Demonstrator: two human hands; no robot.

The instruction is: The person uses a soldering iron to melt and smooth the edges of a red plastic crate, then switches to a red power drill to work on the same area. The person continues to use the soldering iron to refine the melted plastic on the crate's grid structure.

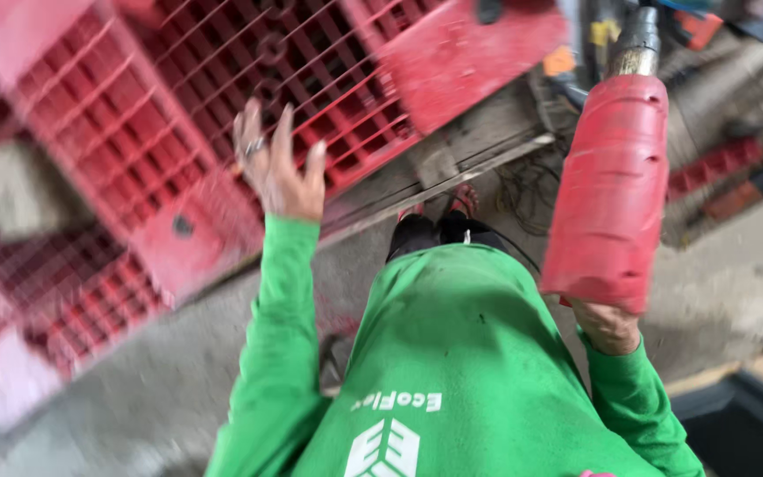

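— How's the light?
— Even daylight, soft, no hard shadows or glare.
— Sharpness?
— Motion blur smears the red grating (117,132) left of the left hand (277,168); far edges soft.

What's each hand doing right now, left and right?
Left hand: open, fingers spread, holding nothing, at the red grid panel.
Right hand: closed on the red power tool, mostly hidden behind it.
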